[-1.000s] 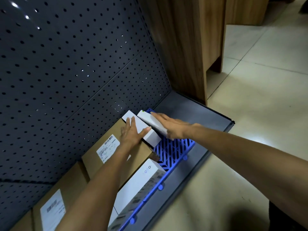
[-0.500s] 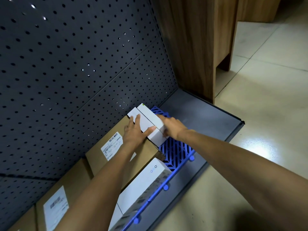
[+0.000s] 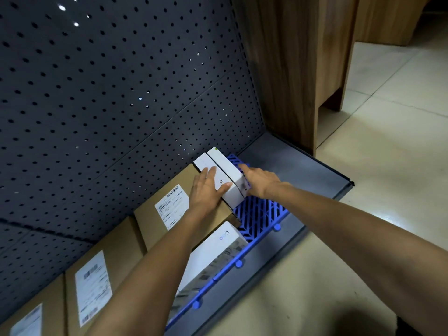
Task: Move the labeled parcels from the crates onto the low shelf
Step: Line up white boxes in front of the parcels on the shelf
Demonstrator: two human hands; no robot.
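Two slim white boxes stand side by side on the blue grid mat (image 3: pixel 260 218) of the low shelf (image 3: pixel 303 166), against a brown labeled parcel (image 3: pixel 169 214). My left hand (image 3: pixel 206 190) lies flat on the left white box (image 3: pixel 203 162), fingers straight. My right hand (image 3: pixel 259 181) presses against the right side of the right white box (image 3: pixel 225 166), fingers along it. A larger white box (image 3: pixel 213 253) lies in front of the brown parcel. More brown labeled parcels (image 3: pixel 97 282) line the shelf to the left.
A dark pegboard wall (image 3: pixel 109 93) backs the shelf. A wooden cabinet (image 3: pixel 303 69) stands at the shelf's right end. Bare grey shelf and blue mat lie to the right of the white boxes. Tiled floor (image 3: pixel 363 190) spreads to the right.
The right white box has been pushed left until it stands flush against the left one. My right hand moved with it; my left hand stayed on the left box.
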